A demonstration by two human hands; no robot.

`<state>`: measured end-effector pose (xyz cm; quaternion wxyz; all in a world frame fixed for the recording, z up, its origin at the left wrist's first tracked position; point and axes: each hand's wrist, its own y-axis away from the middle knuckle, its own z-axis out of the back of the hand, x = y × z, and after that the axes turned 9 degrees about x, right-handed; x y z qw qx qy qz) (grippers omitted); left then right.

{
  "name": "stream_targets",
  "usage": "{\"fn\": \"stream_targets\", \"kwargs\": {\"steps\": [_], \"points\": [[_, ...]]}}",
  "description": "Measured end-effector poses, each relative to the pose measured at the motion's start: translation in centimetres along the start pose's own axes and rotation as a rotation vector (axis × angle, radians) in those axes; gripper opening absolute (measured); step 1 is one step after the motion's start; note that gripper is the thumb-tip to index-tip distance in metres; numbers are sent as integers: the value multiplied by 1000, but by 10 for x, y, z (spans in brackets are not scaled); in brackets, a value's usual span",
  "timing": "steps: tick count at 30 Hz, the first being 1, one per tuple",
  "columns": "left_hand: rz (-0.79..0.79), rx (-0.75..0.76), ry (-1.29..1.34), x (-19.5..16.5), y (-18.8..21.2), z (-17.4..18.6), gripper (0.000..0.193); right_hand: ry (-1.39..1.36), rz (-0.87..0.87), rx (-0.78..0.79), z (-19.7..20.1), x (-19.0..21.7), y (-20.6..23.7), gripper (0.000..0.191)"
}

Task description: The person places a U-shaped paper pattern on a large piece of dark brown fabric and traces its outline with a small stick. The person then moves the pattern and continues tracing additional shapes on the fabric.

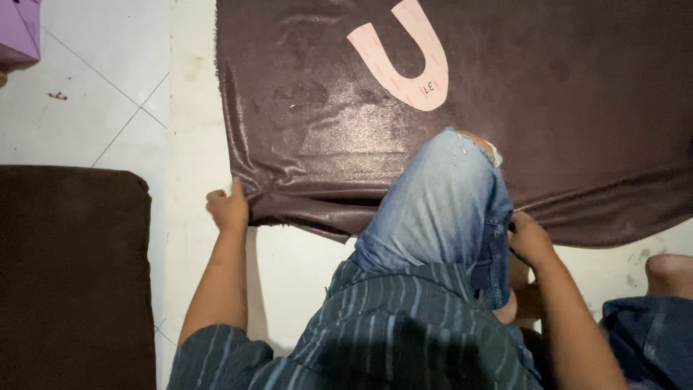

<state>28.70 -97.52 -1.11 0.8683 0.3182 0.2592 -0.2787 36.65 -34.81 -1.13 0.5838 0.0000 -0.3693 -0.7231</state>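
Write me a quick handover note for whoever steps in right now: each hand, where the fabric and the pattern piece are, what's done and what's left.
Left hand: gripping the near left corner of the dark brown shiny fabric sheet, which is bunched there.
Right hand: at the sheet's near edge beside the bent knee in blue jeans; its grip is hidden, so I cannot tell.
Things: the sheet lies spread on the pale tiled floor; the pink U-shaped paper pattern piece rests on it near the far edge, untouched.
Done: sheet mostly laid flat.
Left: wrinkles remain along the near edge; no outline or cut is visible around the pattern.
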Motion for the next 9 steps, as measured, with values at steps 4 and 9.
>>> {"fn": "stream_targets", "kwargs": {"steps": [4, 9], "points": [[-53, 254, -234, -9, 1, 10, 55, -3, 86, -87, -8, 8, 11, 43], [61, 89, -154, 20, -18, 14, 37, -119, 25, -37, -2, 24, 21, 49]]}}
